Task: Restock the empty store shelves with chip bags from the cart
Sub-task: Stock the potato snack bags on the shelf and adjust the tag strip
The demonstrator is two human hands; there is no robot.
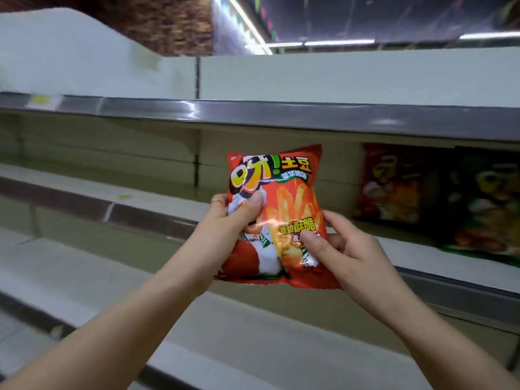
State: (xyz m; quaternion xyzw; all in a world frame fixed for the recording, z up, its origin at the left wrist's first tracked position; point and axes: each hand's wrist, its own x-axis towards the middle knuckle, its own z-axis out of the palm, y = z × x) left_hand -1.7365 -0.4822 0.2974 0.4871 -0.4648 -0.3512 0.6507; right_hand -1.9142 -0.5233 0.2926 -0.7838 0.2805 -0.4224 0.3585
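Observation:
I hold a red chip bag (284,192) upright in front of the shelves, with its printed front facing me. My left hand (230,220) grips its left edge, thumb pressed on the front. My right hand (337,249) pinches the lower right corner, thumb on the front. The bag hangs in the air level with the middle shelf (157,194), to the left of the stocked bags. The cart is out of view.
A red chip bag (391,184) and a dark green chip bag (486,204) stand on the middle shelf at the right. The upper shelf (281,115) juts out above them. Lower shelves (92,266) step out toward me.

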